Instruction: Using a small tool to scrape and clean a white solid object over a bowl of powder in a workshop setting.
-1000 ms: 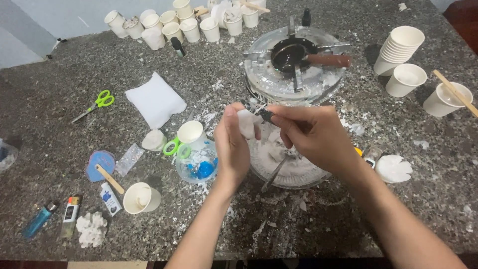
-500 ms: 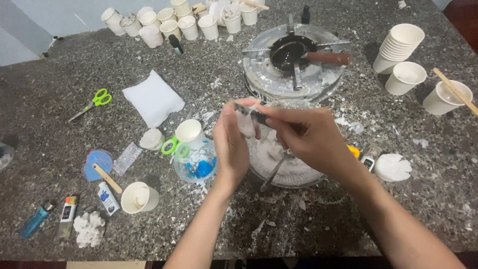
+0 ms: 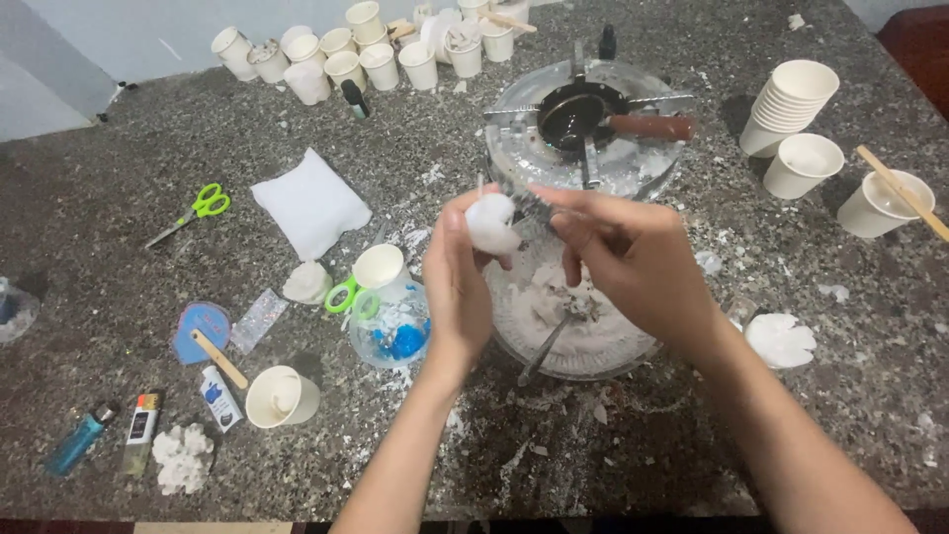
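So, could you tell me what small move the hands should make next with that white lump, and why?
Probably a short scrape with the thin tool, letting the bits fall into the bowl. The left hand holds the white lump above the bowl of white scraps, and the right hand already has the tool's tip at the lump's edge.

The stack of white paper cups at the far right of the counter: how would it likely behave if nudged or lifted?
The stack of paper cups leans on its side rather than standing upright, so a nudge would probably roll or slide it. Thin nested paper suggests it is light for its size. Gripped hard, the top rim would likely crumple, and the cups might slip apart.
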